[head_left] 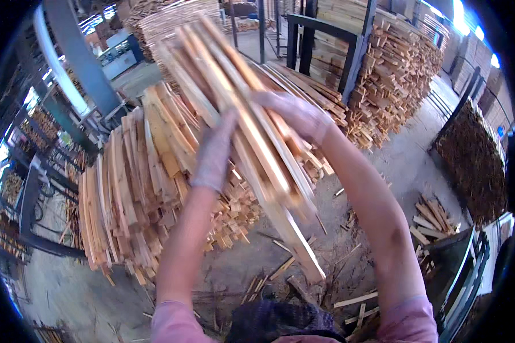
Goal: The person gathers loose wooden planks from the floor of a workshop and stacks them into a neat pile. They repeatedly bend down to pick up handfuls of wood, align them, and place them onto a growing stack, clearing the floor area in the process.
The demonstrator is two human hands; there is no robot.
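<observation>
Between my two gloved hands is a bundle of long wooden slats [264,163], tilted with its far end up and to the left. My left hand [213,153] presses against the bundle's left side, its fingers partly behind the wood. My right hand [296,116] grips it from the right, farther up, with fingers over the slats. One slat [299,243] sticks out below the others toward me. Behind and to the left of the bundle lies a large pile of similar slats [129,171]. Motion blurs the hands and the wood's upper end.
A tall stack of slats [397,74] stands at the back right beside a dark metal frame [353,63]. Farther right is a dark, rough-sided stack [472,166]. Scraps [432,220] and loose offcuts lie on the concrete floor [377,151]. A grey post [80,54] rises at the left.
</observation>
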